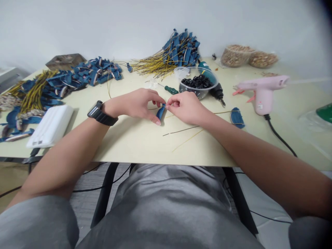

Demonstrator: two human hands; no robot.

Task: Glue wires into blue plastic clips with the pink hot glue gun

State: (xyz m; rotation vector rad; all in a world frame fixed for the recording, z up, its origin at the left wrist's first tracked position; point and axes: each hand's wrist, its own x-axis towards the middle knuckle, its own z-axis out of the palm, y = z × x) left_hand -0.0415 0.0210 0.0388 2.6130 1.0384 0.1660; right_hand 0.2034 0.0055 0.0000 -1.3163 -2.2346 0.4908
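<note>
A small blue curved piece (pixel 161 113) stands between the thumb and fingers of my left hand (pixel 138 103), just above the table. My right hand (pixel 185 107) meets it at its upper end, thumb and forefinger pinched together there. What lies inside that pinch is too small to make out. A thin yellow-brown wire runs beside my left fingers. To the right of my right wrist lies another blue piece (pixel 237 117) with a wire on it. Loose thin wires (pixel 178 130) lie on the table below my hands.
Behind my hands are a green screwdriver (pixel 171 90), a clear bowl (pixel 216 82) of black bits and a drill-like tool (pixel 217 91). A pink glue gun (pixel 263 93) lies right. Blue pieces on wires (pixel 181 48) are heaped behind and left, near a white box (pixel 50 126).
</note>
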